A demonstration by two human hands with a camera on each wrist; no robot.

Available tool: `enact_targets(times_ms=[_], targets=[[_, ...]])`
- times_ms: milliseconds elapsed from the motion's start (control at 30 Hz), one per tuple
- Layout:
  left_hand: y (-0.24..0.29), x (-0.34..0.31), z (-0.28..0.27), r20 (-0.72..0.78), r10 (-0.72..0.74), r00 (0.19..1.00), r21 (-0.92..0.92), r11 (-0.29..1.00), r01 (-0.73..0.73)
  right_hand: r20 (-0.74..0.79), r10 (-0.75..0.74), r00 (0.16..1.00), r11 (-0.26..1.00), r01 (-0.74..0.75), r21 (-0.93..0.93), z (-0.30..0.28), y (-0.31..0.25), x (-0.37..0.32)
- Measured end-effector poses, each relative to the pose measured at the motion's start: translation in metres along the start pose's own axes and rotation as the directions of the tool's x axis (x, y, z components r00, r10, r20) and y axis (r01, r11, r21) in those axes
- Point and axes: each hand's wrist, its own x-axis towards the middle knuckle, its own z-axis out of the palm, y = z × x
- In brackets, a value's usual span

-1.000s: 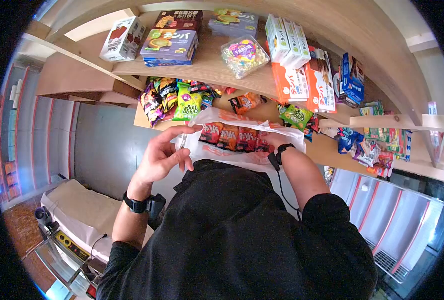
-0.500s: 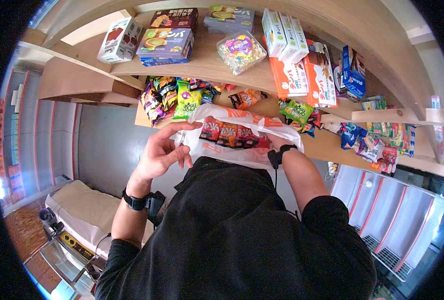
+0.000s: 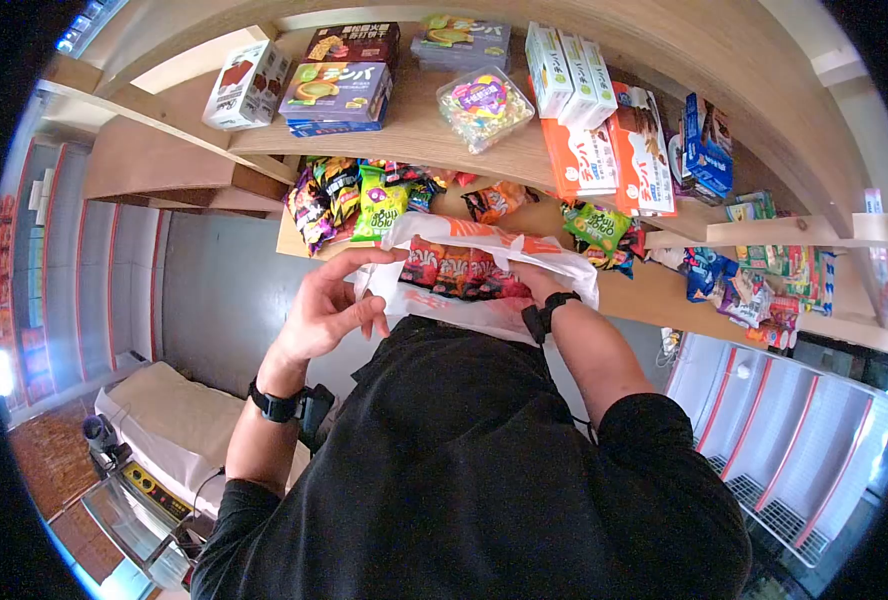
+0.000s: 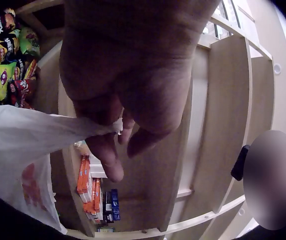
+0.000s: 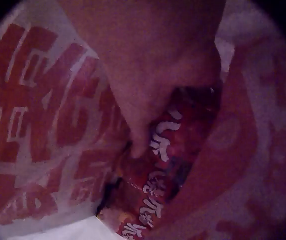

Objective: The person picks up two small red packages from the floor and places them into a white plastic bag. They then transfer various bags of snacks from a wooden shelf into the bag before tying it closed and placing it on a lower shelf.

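A white plastic bag with orange print (image 3: 444, 310) lies open across the front of the torso. My left hand (image 3: 326, 308) pinches the bag's left edge; the left wrist view shows the twisted plastic (image 4: 78, 127) running between the fingers of that hand (image 4: 125, 105). Inside the bag is a row of red and orange snack packets (image 3: 454, 270). Reaching in from the right, my right hand (image 3: 536, 285) grips packets at that end. In the right wrist view its thumb rests on a red packet (image 5: 183, 130), below the rest of the hand (image 5: 153, 75); the other fingertips are hidden.
Boxes (image 3: 336, 92) and a clear tub (image 3: 485, 108) stand on the wooden shelf above. Bagged snacks (image 3: 382, 205) lie on the lower shelf, with more packets (image 3: 709, 275) at the right. A white wire rack (image 3: 779, 440) stands at the lower right.
The right hand has shifted slightly left inside the bag, and the packets sit closer together. The bag's right end has moved left too. The left hand has kept its hold.
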Motion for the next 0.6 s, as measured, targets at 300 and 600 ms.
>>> enact_targets(times_ms=[300,600], targets=[[-0.004,0.004,-0.003,-0.004,0.028,1.000,-0.056,0.998,-0.028,0.049,-0.163,0.985,0.981,0.167,-0.097,-0.020,-0.022,-0.025],[-0.007,0.004,-0.008,-0.007,0.031,0.999,-0.074,0.997,-0.032,0.377,-0.384,0.843,0.837,0.490,-0.244,-0.061,-0.099,-0.082]])
